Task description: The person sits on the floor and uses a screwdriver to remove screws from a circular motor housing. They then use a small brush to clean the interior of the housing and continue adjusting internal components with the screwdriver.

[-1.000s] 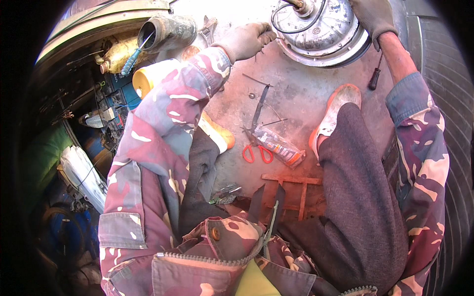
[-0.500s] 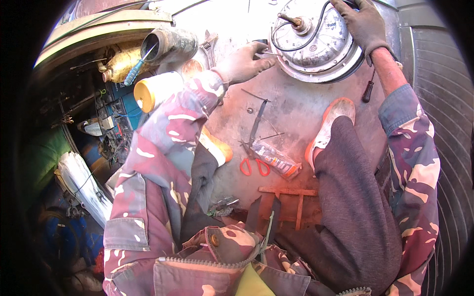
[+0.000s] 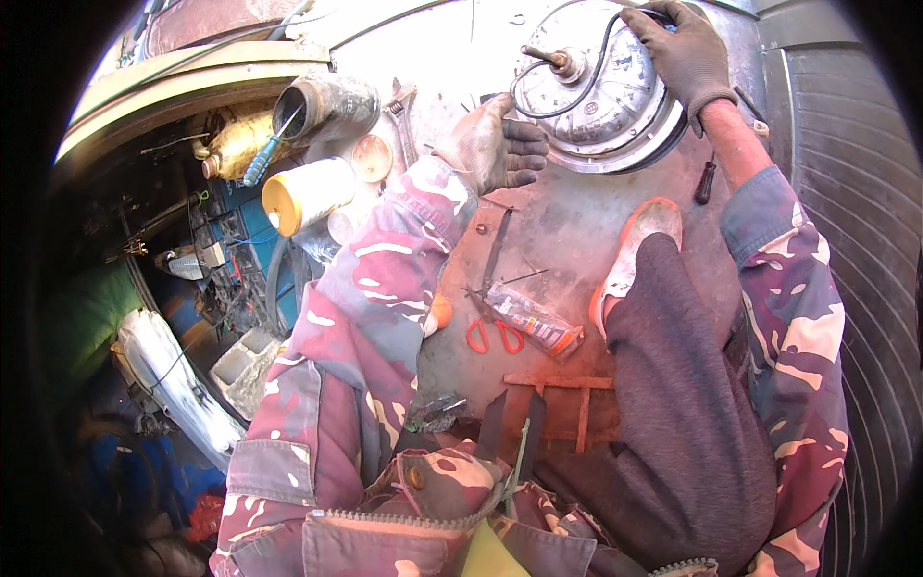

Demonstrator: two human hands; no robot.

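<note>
From the left, we see a blue-handled screwdriver (image 3: pixel 258 165) with its shaft in the mouth of a dark metal cylinder (image 3: pixel 336 106) lying on its side, probably parked there to stay within reach. Near it lie a white plastic jar with a yellow lid (image 3: pixel 317 192) and a grey steel adjustable wrench (image 3: pixel 404 125), seemingly kept off the middle of the floor to leave us room. Our grey-gloved left hand (image 3: pixel 495 149) is open just left of the round silver metal drum (image 3: pixel 601 115), fingers loosely extended and nothing visible in them. Nearer our feet lie the red-handled scissors (image 3: pixel 495 335). The drum sits on the floor between our hands, a thin black cable (image 3: pixel 598 72) looping over its face. Our grey-gloved right hand (image 3: pixel 687 58) bends over its far right edge, fingers partly spread by the cable, perhaps to steady the drum; we cannot tell whether they grip. Beyond lies a dark-handled screwdriver (image 3: pixel 705 183). Compared with a second ago, our left fingers, then curled by the drum's rim, are spread, and the drum shows more fully in our view
</note>
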